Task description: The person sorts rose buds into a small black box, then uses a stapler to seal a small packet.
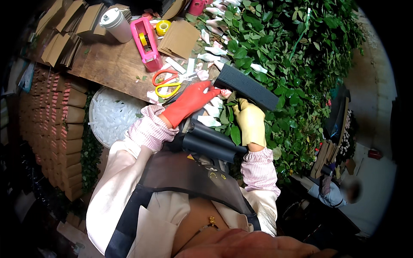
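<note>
My left hand (189,101), in a red rubber glove, reaches over a dark corrugated sheet (247,86) and its fingertips touch a pale pink rose head (225,92). My right hand (251,122), in a yellow glove, grips a bunch of leafy stems (228,118) lying on the sheet. Several rose heads wrapped in white sleeves (211,120) lie between my hands. The sheet's near edge curls into a dark roll (215,144) against my apron.
Orange-and-yellow scissors (170,81), a pink tape dispenser (146,41), a yellow tape roll (163,27) and a lidded white cup (116,23) sit on the wooden table (112,64). Brown paper stacks (178,38) lie behind. A heap of green leafy stems (284,56) fills the right. A white basin (112,114) stands below left.
</note>
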A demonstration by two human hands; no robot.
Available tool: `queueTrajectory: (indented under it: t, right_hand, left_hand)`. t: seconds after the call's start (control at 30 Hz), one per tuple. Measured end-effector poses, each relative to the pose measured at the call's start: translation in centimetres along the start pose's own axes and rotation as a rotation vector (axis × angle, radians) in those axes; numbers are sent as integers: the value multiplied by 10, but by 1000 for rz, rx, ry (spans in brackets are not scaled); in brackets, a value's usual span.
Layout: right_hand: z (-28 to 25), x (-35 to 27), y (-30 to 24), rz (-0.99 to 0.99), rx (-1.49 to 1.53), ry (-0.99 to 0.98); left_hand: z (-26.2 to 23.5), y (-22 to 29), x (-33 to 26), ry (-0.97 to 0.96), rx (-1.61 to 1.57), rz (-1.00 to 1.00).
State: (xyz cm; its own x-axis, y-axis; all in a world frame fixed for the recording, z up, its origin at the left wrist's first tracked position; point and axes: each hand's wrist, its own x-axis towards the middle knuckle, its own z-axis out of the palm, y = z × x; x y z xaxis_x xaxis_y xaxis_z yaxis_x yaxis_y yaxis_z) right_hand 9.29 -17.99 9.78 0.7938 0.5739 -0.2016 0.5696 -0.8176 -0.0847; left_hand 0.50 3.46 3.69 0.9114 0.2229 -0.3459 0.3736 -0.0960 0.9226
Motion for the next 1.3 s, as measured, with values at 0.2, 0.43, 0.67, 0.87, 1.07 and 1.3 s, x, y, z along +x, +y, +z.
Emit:
queueTrajectory:
  t: [0.2,0.43,0.67,0.87,1.07,1.3]
  right_hand:
    - [0,-1,-1,-25,37,32]
    - [-48,0,-6,-17,248,-244]
    - [-2,1,-7,37,-50,-209]
    - [-25,-2,-2,-44,123,-181]
    - [-23,-2,-12,-13,49,-327]
    - [13,-7,-7,0,-85,-248]
  left_hand:
    - [9,-24,-5,241,-282,123]
    - [-57,-45,-18,193,-344,239]
    - [-7,-10,-27,11,299,213]
    - [-58,-7,-29,258,-211,245]
    - [-36,23,-48,-221,420,72]
    - [-23,-14,-52,-128,218,194]
